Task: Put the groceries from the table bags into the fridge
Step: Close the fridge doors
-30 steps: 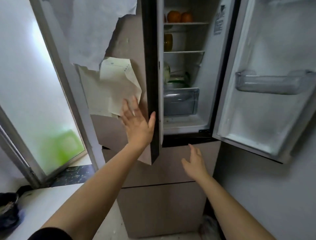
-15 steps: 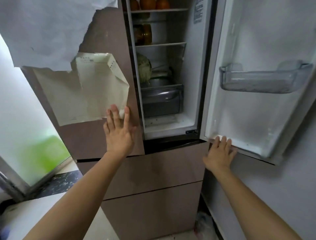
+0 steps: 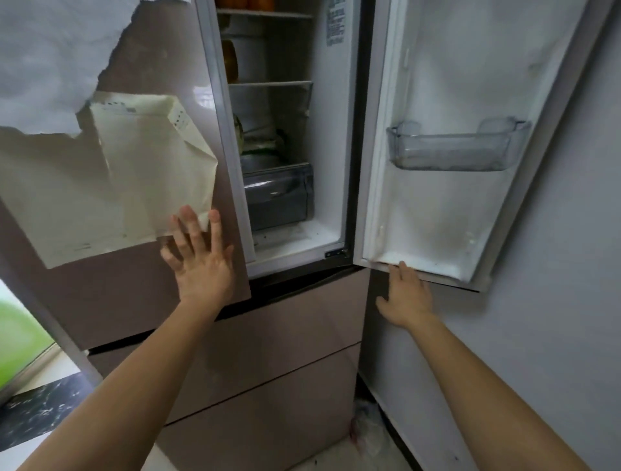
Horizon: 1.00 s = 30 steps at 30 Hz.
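Observation:
A brown fridge stands in front of me. Its left door [image 3: 141,296] is nearly shut, and my left hand [image 3: 198,259] lies flat on it with fingers spread, just below a cream paper sheet [image 3: 134,188]. The right door [image 3: 447,168] hangs open. My right hand [image 3: 406,296] touches that door's bottom edge with its fingertips and holds nothing. Through the gap I see shelves [image 3: 268,82] with oranges [image 3: 248,4] at the top, a jar, a cabbage [image 3: 239,134] and a grey drawer [image 3: 279,198]. No bags are in view.
A clear door bin [image 3: 453,151] sits inside the right door. Brown freezer drawers [image 3: 268,353] lie below. A grey wall [image 3: 554,336] is close on the right. A window [image 3: 20,336] and a dark marbled sill [image 3: 37,410] are at lower left. A crumpled plastic bag [image 3: 364,427] lies on the floor.
The left door has swung from edge-on to nearly shut under my left hand. My right hand rose from below the fridge compartment to the right door's bottom edge.

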Tool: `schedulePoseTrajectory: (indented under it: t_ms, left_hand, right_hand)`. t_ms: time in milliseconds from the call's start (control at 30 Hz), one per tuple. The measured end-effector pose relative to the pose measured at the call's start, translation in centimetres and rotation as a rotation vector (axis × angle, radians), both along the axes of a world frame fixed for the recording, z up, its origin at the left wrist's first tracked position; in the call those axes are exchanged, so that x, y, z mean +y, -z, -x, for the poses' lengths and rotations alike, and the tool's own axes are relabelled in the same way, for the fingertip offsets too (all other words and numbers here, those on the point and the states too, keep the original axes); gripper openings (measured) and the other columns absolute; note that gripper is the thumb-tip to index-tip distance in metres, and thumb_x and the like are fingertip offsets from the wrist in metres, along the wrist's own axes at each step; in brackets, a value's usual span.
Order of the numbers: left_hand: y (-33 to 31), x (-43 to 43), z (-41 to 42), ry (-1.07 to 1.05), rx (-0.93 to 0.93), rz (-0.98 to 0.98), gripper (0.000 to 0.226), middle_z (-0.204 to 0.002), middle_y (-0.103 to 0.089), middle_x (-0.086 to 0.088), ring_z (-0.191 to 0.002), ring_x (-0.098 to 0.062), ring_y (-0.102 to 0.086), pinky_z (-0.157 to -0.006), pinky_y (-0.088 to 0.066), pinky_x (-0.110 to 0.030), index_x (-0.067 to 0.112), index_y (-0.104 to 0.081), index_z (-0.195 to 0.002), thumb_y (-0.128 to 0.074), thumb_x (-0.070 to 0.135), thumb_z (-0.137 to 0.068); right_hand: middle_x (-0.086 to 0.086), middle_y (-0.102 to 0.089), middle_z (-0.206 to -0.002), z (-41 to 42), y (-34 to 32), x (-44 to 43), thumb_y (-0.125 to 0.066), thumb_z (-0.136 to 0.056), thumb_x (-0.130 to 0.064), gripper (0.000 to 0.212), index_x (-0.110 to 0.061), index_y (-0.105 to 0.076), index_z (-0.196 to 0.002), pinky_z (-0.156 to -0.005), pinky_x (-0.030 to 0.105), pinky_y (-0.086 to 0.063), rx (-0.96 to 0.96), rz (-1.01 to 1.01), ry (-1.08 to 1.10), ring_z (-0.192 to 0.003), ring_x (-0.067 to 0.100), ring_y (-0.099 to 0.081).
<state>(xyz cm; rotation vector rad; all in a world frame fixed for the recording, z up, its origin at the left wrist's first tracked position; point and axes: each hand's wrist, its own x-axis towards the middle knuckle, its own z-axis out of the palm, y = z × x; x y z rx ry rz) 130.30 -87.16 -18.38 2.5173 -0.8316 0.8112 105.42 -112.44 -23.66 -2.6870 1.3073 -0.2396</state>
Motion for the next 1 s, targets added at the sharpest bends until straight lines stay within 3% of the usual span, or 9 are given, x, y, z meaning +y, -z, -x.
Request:
schedulePoseTrajectory:
  t_ms: [133, 200, 367, 433, 533, 633, 800, 933, 1000]
  left_hand:
    - [-0.4, -1.0, 1.7, 0.064, -0.075, 0.033, 0.085, -0.162, 0.0, -0.024, -0.149, -0.042, 0.0, -0.11, -0.012, -0.067, 0.014, -0.022, -0.155, -0.069, 0.02, -0.084]
    - [-0.9, -3.4, 3.8, 0.183, -0.115, 0.019, 0.082, -0.161, -0.006, -0.025, -0.148, -0.04, -0.005, -0.109, -0.018, -0.065, 0.011, -0.031, -0.15, -0.072, 0.019, -0.079]
    - [-5.8, -13.3, 12.2, 0.602, -0.119, 0.111, 0.076, -0.164, -0.006, -0.016, -0.151, -0.032, -0.008, -0.116, -0.025, -0.056, 0.008, -0.024, -0.154, -0.061, 0.031, -0.091]
    - [-8.4, -17.1, 15.5, 0.72, -0.125, 0.162, 0.08, -0.165, -0.006, -0.016, -0.152, -0.03, -0.009, -0.119, -0.022, -0.05, 0.005, -0.019, -0.154, -0.059, 0.031, -0.09]
    - [-10.1, -20.5, 18.7, 0.716, 0.03, 0.361, 0.084, -0.164, -0.004, -0.016, -0.152, -0.026, -0.01, -0.122, -0.02, -0.043, 0.001, -0.012, -0.153, -0.057, 0.03, -0.088]
    - [-9.4, -21.2, 19.3, 0.714, 0.075, 0.421, 0.088, -0.166, 0.005, -0.011, -0.153, -0.015, 0.001, -0.121, -0.011, -0.032, 0.005, -0.004, -0.155, -0.059, 0.028, -0.09]
    - [-9.6, -20.0, 19.1, 0.83, 0.158, 0.395, 0.087, -0.166, 0.011, 0.003, -0.152, -0.006, 0.005, -0.122, -0.009, -0.029, 0.019, 0.01, -0.157, -0.052, 0.042, -0.099]
    - [-10.0, -19.0, 19.1, 0.856, 0.275, 0.522, 0.073, -0.167, 0.002, 0.006, -0.152, -0.008, -0.001, -0.124, -0.014, -0.044, 0.031, 0.001, -0.158, -0.039, 0.052, -0.101]
    - [-10.1, -18.3, 18.9, 0.843, 0.33, 0.589, 0.07, -0.166, -0.004, 0.006, -0.152, -0.011, -0.009, -0.122, -0.022, -0.051, 0.035, -0.001, -0.157, -0.034, 0.058, -0.1]
  right_hand:
    - [0.024, -0.013, -0.163, 1.5, -1.3, 0.0, -0.064, -0.09, -0.031, 0.076, -0.008, -0.03, -0.153, -0.12, 0.056, -0.015, -0.503, 0.211, 0.159, -0.149, 0.041, -0.011]
    - [0.023, -0.017, -0.161, 2.5, -3.0, -0.6, -0.066, -0.085, -0.032, 0.079, -0.008, -0.03, -0.152, -0.116, 0.057, -0.02, -0.734, 0.299, 0.252, -0.145, 0.04, -0.02]
    - [0.022, -0.027, -0.155, 5.1, -6.4, -3.0, -0.068, -0.076, -0.028, 0.088, -0.005, -0.03, -0.152, -0.114, 0.048, -0.025, -1.063, 0.439, 0.245, -0.139, 0.038, -0.031]
    - [0.022, -0.02, -0.159, 6.2, -7.5, -4.7, -0.073, -0.075, -0.025, 0.099, -0.005, -0.02, -0.156, -0.116, 0.044, -0.022, -1.108, 0.315, 0.302, -0.144, 0.034, -0.024]
    - [0.015, -0.004, -0.167, 7.8, -8.8, -7.9, -0.075, -0.081, -0.025, 0.111, -0.01, 0.001, -0.16, -0.122, 0.046, -0.014, -1.126, -0.046, 0.326, -0.153, 0.029, -0.01]
    - [0.008, -0.008, -0.168, 8.8, -8.6, -10.0, -0.071, -0.086, -0.029, 0.107, -0.015, 0.004, -0.16, -0.123, 0.042, -0.018, -1.108, -0.297, 0.259, -0.153, 0.025, -0.014]
    - [0.012, -0.027, -0.162, 8.0, -7.4, -9.4, -0.058, -0.072, -0.048, 0.105, -0.014, -0.014, -0.16, -0.12, 0.046, -0.024, -1.126, -0.194, 0.293, -0.148, 0.032, -0.026]
    - [0.021, -0.039, -0.151, 8.1, -6.1, -7.5, -0.051, -0.075, -0.058, 0.098, -0.01, -0.025, -0.157, -0.116, 0.048, -0.027, -1.19, -0.059, 0.267, -0.138, 0.037, -0.035]
    - [0.02, -0.043, -0.145, 8.8, -5.0, -6.4, -0.045, -0.082, -0.065, 0.093, -0.009, -0.031, -0.154, -0.113, 0.043, -0.033, -1.255, -0.029, 0.217, -0.133, 0.035, -0.042]
